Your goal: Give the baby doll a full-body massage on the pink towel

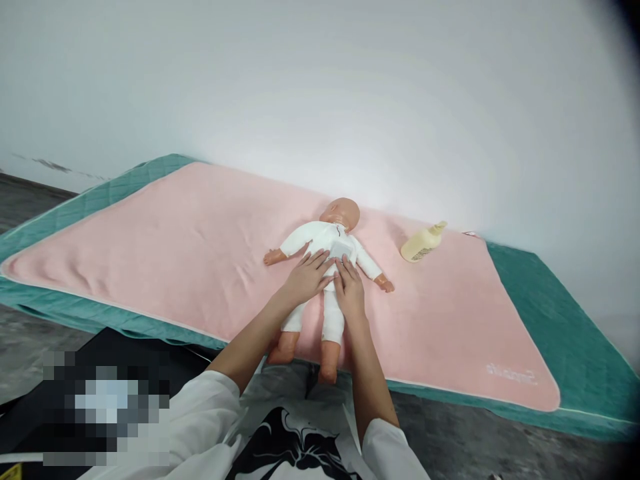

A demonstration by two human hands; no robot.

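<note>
Head view. Doll (323, 235), white-clad, one: laid out on a pink mat (425, 327), head pointing away, torso directly beneath both hands. Left hand (309, 275) and right hand (350, 287): open, fingers extended, resting on it (grey patch (342, 250) at the fingertips). Pale yellow bottle (421, 245): near, right of doll.

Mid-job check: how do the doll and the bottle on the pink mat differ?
Size: the doll looks much larger than the bottle.
Look: the doll is dressed in white; the bottle is pale yellow.
Contact: the left hand and right hand rest on the doll, while neither touches the bottle.
Shared: both are on the pink mat.
</note>
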